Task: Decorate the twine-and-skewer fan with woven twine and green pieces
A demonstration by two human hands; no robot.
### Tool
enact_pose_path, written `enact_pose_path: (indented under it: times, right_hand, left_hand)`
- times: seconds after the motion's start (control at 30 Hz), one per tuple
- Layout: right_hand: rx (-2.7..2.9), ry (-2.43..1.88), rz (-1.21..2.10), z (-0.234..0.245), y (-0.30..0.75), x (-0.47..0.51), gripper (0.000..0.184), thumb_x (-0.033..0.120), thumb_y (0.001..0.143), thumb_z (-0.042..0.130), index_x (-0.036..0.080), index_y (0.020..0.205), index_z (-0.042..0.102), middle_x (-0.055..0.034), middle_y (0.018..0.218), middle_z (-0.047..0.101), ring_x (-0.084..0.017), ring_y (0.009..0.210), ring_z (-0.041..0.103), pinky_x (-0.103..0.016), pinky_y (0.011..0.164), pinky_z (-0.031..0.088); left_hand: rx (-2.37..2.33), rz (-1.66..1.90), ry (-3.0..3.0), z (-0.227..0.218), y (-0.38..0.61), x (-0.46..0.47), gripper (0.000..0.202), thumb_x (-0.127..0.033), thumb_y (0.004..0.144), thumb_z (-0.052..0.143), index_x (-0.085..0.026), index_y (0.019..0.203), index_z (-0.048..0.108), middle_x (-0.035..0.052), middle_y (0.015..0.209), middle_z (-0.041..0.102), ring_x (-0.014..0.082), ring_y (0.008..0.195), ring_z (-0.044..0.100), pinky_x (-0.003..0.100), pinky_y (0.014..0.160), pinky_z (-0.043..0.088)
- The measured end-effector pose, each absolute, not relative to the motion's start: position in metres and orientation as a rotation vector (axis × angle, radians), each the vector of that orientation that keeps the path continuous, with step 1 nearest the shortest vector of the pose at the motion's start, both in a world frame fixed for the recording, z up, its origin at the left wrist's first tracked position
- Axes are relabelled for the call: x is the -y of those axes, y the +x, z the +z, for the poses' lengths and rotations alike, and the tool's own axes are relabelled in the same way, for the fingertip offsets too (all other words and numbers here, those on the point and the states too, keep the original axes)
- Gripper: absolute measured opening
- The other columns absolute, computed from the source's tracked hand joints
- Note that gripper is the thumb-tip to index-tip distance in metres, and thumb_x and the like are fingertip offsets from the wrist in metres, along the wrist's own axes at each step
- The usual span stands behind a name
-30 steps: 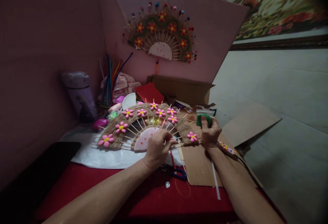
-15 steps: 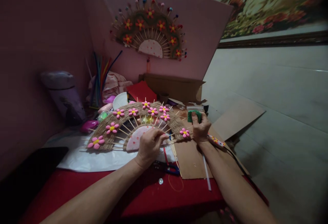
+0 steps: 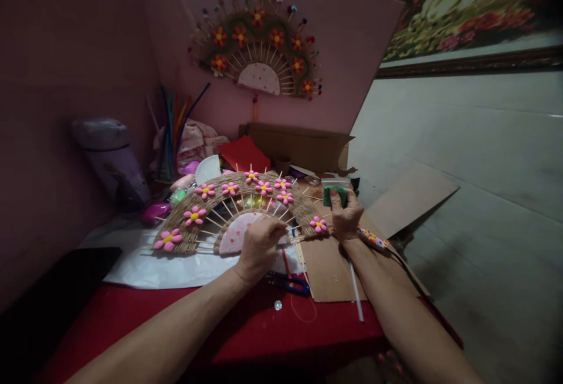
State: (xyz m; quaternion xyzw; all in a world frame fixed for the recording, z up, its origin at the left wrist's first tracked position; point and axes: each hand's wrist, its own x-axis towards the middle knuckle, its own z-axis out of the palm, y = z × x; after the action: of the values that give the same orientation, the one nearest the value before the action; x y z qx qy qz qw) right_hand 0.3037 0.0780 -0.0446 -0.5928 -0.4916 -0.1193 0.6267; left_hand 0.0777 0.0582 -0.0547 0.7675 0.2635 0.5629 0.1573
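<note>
A fan-shaped craft of jute cord and wooden sticks [image 3: 206,208] with several pink flowers lies on the table. My left hand [image 3: 259,246] rests on its lower right edge, fingers curled and pinched at the sticks beside the pink half-circle centre [image 3: 233,234]. My right hand [image 3: 345,217] is closed round a lump of green clay [image 3: 334,194] just right of the fan, next to the outermost pink flower [image 3: 318,224].
A finished fan [image 3: 259,50] hangs on the pink board. Blue-handled scissors [image 3: 285,281], a white stick [image 3: 355,290] and a cardboard sheet [image 3: 328,267] lie on the red cloth. A purple bottle [image 3: 114,158], pipe cleaners [image 3: 176,126] and an open carton [image 3: 299,146] stand behind.
The view shifted slightly left and up. Both hands stay at the fan's right end; the right hand keeps the green clay.
</note>
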Motion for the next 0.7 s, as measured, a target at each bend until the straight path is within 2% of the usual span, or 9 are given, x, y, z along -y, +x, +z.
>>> enact_pose_path:
  times: [0.1,0.27,0.33,0.47,0.57,0.7]
  right_hand:
    - [1.128,-1.348,-0.283,-0.0443,0.3021,-0.0765,0.036,0.05,0.083,0.053,0.015,0.075,0.059,0.0023,0.059,0.052,-0.012,0.055,0.047,-0.023,0.055,0.038]
    - [1.138,-1.349,-0.313,-0.0436,0.3011,-0.0756,0.038,0.051,0.082,0.054,0.015,0.072,0.058,0.002,0.057,0.051,-0.012,0.053,0.045,-0.024,0.053,0.035]
    - [1.143,-1.353,-0.319,-0.0437,0.3014,-0.076,0.038,0.051,0.082,0.053,0.015,0.073,0.058,0.0018,0.057,0.051,-0.012,0.053,0.045,-0.024,0.054,0.035]
    - [1.14,-1.358,-0.295,-0.0447,0.3027,-0.077,0.036,0.05,0.083,0.053,0.016,0.075,0.057,0.0017,0.059,0.052,-0.013,0.055,0.047,-0.025,0.056,0.037]
    - [1.098,-1.355,-0.316,-0.0463,0.3054,-0.0796,0.031,0.048,0.082,0.055,0.017,0.08,0.055,0.0017,0.063,0.053,-0.013,0.057,0.05,-0.026,0.057,0.039]
    - [0.993,-1.317,-0.264,-0.0468,0.3069,-0.0854,0.028,0.042,0.077,0.059,0.018,0.087,0.049,0.0002,0.069,0.057,-0.015,0.058,0.055,-0.027,0.055,0.044]
  left_hand:
    - [-0.838,1.579,2.228,-0.0521,0.0774,-0.0543,0.02,-0.029,0.083,0.06,-0.018,0.067,0.057,0.0012,0.062,0.06,0.0128,0.059,0.053,0.026,0.056,0.042]
    - [-0.907,1.565,2.304,-0.049,0.076,-0.0491,0.036,-0.031,0.093,0.042,-0.018,0.062,0.053,0.0012,0.056,0.055,0.0126,0.055,0.05,0.025,0.054,0.038]
    - [-0.928,1.569,2.282,-0.0497,0.0761,-0.0494,0.033,-0.028,0.093,0.041,-0.018,0.064,0.054,0.0016,0.057,0.056,0.0128,0.055,0.05,0.026,0.055,0.039]
    - [-0.897,1.581,2.192,-0.0515,0.0775,-0.0519,0.018,-0.027,0.087,0.054,-0.018,0.073,0.057,0.0033,0.067,0.062,0.0143,0.063,0.055,0.027,0.06,0.043]
    - [-0.848,1.603,2.163,-0.0511,0.078,-0.0528,0.016,-0.028,0.082,0.061,-0.018,0.072,0.057,0.003,0.067,0.063,0.0142,0.063,0.055,0.027,0.06,0.043]
    - [-0.84,1.627,2.16,-0.0503,0.0772,-0.0529,0.013,-0.023,0.087,0.053,-0.018,0.076,0.058,0.0018,0.065,0.061,0.0138,0.061,0.055,0.027,0.06,0.044]
